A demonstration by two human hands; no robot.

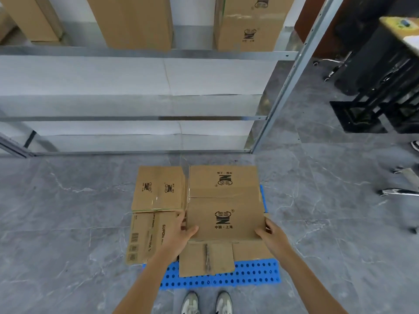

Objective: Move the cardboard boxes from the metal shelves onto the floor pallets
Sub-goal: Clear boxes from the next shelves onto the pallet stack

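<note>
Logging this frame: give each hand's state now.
Left hand: grips the cardboard box, left edge.
Right hand: grips the same box, right edge.

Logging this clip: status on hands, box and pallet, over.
Gripping near corners of large box: left hand, right hand. Box over blue pallet, tight beside left boxes. Under its near edge, small box; three boxes on metal shelf.
</note>
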